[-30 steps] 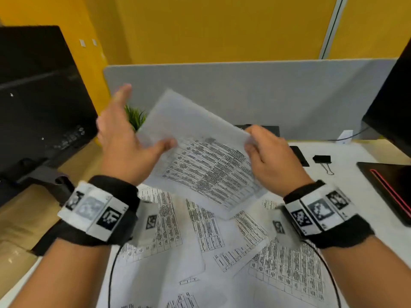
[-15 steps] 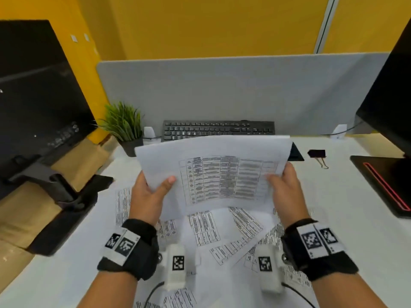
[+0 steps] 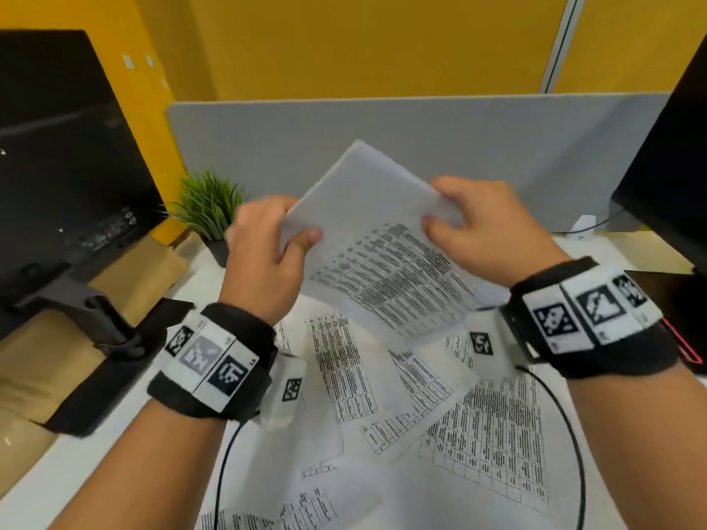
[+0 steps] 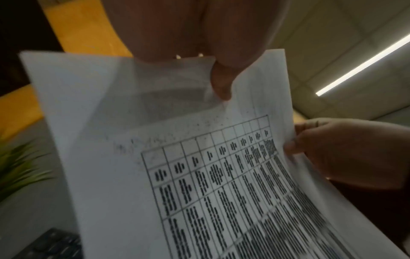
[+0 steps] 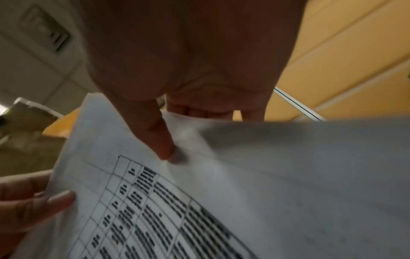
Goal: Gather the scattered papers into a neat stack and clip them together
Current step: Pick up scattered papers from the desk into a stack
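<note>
Two hands, left [image 3: 264, 258] and right [image 3: 486, 239], pinching opposite edges of raised sheet [image 3: 378, 254]; scattered papers [image 3: 382, 395] on counter [image 3: 57, 468] visible from head only

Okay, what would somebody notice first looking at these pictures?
Both hands, left hand and right hand, hold a printed sheet tilted in mid-air above the white desk. Beneath it, more table-printed papers lie scattered and overlapping. A small green plant stands far left.

Setting: an office workstation.
Partition: a grey divider panel [image 3: 382, 139] backs the white desk [image 3: 57, 476], with yellow walls [image 3: 363, 40] behind.
Equipment: dark monitors [image 3: 65, 147] flank the desk; a keyboard [image 4: 51, 245] lies near a potted plant [image 3: 208, 208].
Ceiling: strip lighting [image 4: 363, 64].
</note>
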{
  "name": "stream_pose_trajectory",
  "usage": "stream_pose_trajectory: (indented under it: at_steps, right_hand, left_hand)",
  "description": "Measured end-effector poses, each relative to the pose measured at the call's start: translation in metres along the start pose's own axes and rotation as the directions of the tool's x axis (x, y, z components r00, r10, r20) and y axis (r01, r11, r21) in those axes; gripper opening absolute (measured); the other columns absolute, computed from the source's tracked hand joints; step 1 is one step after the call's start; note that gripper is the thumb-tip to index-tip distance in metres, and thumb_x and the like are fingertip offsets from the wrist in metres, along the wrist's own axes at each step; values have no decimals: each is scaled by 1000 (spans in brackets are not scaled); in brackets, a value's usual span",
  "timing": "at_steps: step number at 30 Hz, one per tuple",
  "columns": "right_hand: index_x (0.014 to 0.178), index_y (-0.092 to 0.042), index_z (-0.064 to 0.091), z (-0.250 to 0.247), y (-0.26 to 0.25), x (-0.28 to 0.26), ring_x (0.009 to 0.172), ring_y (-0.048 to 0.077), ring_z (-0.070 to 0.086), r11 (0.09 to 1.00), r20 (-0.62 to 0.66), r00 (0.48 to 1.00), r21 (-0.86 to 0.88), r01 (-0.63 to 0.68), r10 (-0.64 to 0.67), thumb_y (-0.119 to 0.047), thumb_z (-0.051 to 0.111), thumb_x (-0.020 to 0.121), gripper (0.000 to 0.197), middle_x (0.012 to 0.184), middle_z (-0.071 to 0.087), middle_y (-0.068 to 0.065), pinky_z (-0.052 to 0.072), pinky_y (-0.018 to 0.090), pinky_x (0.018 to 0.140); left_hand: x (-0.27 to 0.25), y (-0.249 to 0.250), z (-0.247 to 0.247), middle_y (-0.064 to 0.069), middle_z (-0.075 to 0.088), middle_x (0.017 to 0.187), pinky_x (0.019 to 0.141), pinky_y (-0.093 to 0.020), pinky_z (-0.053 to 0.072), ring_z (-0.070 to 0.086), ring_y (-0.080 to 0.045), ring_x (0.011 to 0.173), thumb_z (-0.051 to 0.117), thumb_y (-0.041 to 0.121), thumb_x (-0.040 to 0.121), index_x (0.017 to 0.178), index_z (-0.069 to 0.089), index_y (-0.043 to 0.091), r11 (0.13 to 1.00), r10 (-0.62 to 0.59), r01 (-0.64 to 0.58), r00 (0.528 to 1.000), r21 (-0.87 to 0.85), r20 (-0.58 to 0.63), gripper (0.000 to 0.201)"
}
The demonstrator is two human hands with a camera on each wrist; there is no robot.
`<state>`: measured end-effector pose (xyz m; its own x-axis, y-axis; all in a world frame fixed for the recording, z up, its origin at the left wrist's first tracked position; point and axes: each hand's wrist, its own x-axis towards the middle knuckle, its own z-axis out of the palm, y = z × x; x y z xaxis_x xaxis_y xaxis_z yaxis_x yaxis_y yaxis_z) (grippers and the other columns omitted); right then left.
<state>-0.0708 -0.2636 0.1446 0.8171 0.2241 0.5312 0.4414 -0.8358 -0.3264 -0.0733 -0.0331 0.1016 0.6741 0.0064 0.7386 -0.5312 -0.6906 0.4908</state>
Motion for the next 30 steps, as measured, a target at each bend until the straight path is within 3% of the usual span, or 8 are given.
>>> stream_pose_trajectory:
  at_steps: [2,4,8,12,19,25,28,30]
  right_hand:
    - [95,-9,63,0,5,5,85,29,62,978,-18,999,208,-25,29,-14,57,82,15,87,68,11,42,25,70]
    - [100,-13,65,2,5,0,89,26,65,905,-108,989,423,-47,101,-15,54,79,24,94,71,10,49,31,79]
    - [93,-26,62,18,-2,-9,83,-5,66,643,-170,941,763,-62,293,-2,58,86,26,81,71,-23,48,11,73]
    - [92,-32,57,50,-4,-26,90,3,64,621,-163,890,768,-156,425,-7,58,87,25,92,67,-16,50,17,77]
    - [120,-23,53,110,-1,-68,99,14,62,416,184,811,783,-462,555,-8,52,93,32,104,63,-8,53,35,88]
    - [125,-16,38,112,-17,-29,87,8,57,501,132,821,735,-457,555,0,53,87,44,104,55,-6,44,4,59]
    - [126,-12,32,154,-38,-15,93,24,59,627,467,737,400,-669,488,-16,58,84,49,119,51,9,56,27,75]
    - [116,-10,43,182,-58,-18,85,26,59,837,634,677,85,-541,373,-34,58,84,43,113,55,12,54,38,77]
  left_hand:
    - [10,-1,-5,-16,44,126,98,-28,23,37,-36,124,70,38,75,120,48,8,992,-10,33,984,123,-180,58]
    - [21,-12,-9,-18,32,138,109,-46,27,34,-33,130,81,46,62,135,25,7,964,-248,212,937,-163,-245,100]
    - [27,-21,-9,-11,55,132,101,-53,43,55,-27,121,83,29,65,135,36,6,511,-430,412,882,-754,191,88]
    - [3,-16,5,6,70,108,94,-34,49,64,-15,107,72,21,76,111,60,20,664,-422,386,900,-640,106,36]
    - [-64,-33,43,6,64,116,103,-41,42,58,-14,113,61,17,88,120,54,28,674,-591,574,797,-464,127,34]
    - [-29,-51,2,3,61,108,77,-16,45,59,-17,103,59,18,89,119,58,14,774,-595,514,790,-370,-147,31]
    - [-19,-79,-42,-6,63,115,82,-17,43,59,-21,107,61,19,87,120,57,10,834,-551,493,763,-249,-338,35]
    - [-18,-94,-70,-12,64,117,86,-24,45,60,-25,107,61,24,84,118,57,9,859,-506,487,762,-157,-405,37]
